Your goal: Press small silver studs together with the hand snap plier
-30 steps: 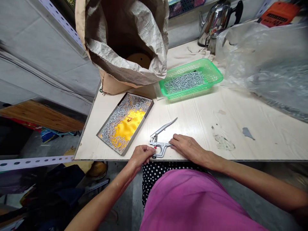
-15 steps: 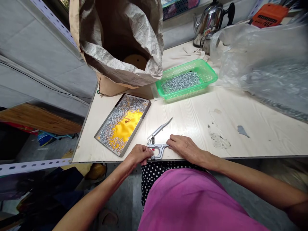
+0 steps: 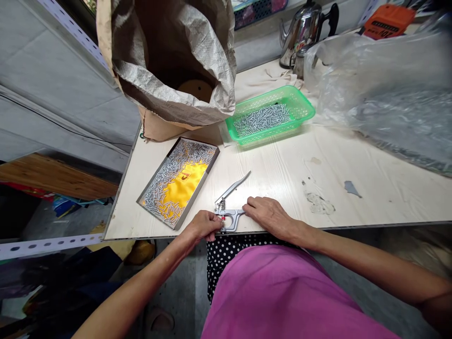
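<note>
Grey snap fastener pliers [image 3: 237,213] lie on the table near its front edge, handles spread apart, with a spring and a red bit at the jaw. My left hand [image 3: 205,225] is closed in a pinch against the jaw end. Whatever sits between those fingertips is too small or hidden to tell. From the other side, my right hand [image 3: 267,214] grips the end of the lower handle with its fingertips. Left of the pliers rests a shallow tray [image 3: 193,197] of small silvery metal pieces around a bare yellow patch.
A green basket [image 3: 302,115] with more silvery pieces stands further back. Behind the tray is a large open paper sack [image 3: 155,125]. A clear plastic bag [image 3: 353,80] fills the right back, near a metal kettle [image 3: 304,28] and an orange packet [image 3: 388,22].
The view has shifted slightly. Both hands keep their places on the pliers, and nothing else has visibly moved.
</note>
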Demonstrator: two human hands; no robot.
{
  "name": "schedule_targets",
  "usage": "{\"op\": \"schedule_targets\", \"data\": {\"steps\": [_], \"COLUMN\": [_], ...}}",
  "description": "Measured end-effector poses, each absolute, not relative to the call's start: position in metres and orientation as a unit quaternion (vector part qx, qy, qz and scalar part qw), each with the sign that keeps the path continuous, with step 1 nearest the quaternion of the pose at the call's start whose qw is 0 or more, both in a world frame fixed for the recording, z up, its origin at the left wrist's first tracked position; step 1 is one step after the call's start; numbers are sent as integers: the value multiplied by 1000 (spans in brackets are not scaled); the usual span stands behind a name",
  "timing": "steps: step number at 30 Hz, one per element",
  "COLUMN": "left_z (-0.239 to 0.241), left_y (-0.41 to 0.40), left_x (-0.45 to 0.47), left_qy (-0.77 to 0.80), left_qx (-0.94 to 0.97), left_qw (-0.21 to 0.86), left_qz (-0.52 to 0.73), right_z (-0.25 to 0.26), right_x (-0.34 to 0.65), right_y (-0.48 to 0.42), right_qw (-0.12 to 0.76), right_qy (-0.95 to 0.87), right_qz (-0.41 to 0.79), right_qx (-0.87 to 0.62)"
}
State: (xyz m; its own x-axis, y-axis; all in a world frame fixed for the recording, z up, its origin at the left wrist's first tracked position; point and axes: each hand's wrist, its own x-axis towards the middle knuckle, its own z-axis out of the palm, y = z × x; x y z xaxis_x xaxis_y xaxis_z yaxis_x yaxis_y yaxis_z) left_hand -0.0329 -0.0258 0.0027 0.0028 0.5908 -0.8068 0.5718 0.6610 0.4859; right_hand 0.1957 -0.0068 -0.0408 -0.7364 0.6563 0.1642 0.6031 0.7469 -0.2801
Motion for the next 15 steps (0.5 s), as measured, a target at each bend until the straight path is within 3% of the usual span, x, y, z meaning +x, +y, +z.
{"op": "schedule_targets", "data": {"steps": [10,15], "left_z": [5,4], "left_y": [-25,-24], "left_x": [-34,-34], "left_qy": [698,703], "left_qx": [388,383], "left_qw": [601,599], "left_qz": [9,3], "right_z": [-39,-37], "right_x": [215,221], "right_y": [20,53], "right_qw": [149,96], "right_qy": [-922,-936], "right_qz": [145,130], "right_qx": [-326,-313]}}
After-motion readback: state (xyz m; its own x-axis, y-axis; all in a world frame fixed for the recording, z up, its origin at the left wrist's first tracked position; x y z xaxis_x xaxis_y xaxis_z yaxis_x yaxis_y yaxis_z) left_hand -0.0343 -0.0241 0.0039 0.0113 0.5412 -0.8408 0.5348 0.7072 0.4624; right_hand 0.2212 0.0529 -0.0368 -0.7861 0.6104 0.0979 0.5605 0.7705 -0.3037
